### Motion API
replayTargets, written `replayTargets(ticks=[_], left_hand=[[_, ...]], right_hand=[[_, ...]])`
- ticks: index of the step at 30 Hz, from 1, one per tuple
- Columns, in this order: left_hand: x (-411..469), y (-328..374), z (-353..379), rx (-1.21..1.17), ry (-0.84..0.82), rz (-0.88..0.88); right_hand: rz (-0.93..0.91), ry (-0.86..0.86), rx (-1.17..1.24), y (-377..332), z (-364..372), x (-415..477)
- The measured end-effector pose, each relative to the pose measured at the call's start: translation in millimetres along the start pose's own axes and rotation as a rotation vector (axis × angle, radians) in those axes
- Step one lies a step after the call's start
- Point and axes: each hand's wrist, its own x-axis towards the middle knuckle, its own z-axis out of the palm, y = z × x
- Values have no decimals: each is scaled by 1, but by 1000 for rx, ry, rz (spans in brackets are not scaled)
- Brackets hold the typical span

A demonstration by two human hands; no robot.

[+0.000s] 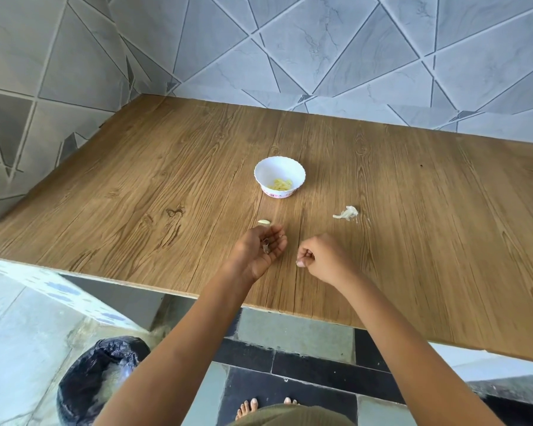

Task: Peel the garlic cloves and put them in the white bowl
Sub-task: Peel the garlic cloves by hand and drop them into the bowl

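Observation:
The white bowl [279, 167] stands mid-table with several peeled yellowish garlic cloves [280, 184] inside. One pale garlic clove [264, 222] lies on the wood just beyond my left hand. My left hand [260, 250] is palm up and loosely cupped, with small dark scraps of peel [265, 245] lying in the palm. My right hand [319, 256] hovers beside it to the right, fingers curled in with the thumb against them; I see nothing clearly held in it. A clump of white garlic skin [347, 213] lies to the right of the bowl.
The wooden table [136, 195] sits in a corner of grey tiled walls. A bin lined with a black bag [99, 373] stands on the floor at the lower left, below the table edge. My bare feet [250, 407] show at the bottom.

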Motion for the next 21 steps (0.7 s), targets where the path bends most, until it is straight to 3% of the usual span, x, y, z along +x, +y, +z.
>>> replayTargets(ticks=[4,7,9,13,16,21], left_hand=[[-4,-3,0,9,14,-3],[-7,-6,3,44,34,-9],[-10,-8,6,63,43,-10],[-13,-8,15,48,84,-17],[-15,-7,17,12,74,-27],[-15,-5,18,19,71,-32]], right_hand=[[37,-44,-15,-1,0,5],[86,207,223,-2,-2,6],[-29,321,313,-12,-2,5],[-241,281,174,-30,9,5],[-233,350,58,-28,10,7],[-197,431,66,-27,8,7]])
